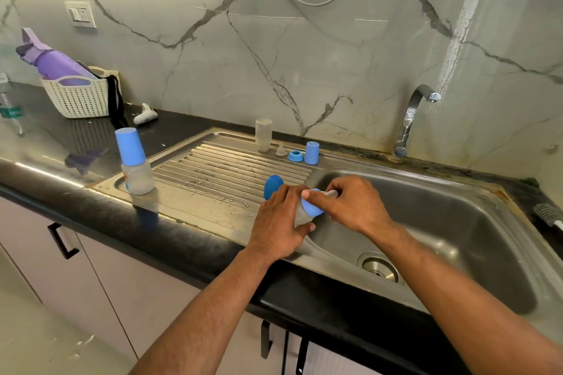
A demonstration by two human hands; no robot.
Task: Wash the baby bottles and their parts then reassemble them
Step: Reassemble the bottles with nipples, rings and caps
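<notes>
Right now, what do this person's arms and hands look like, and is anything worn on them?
Both forearms are bare right up to the bottom edge of the picture: no sleeves show. The left hand and right hand wear no gloves, and no rings, watch or bracelets are visible.

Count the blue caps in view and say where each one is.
3. One blue cap sits on the assembled bottle at the drainboard's left corner; one stands at the drainboard's back edge; one lies behind the left hand, partly hidden.
</notes>
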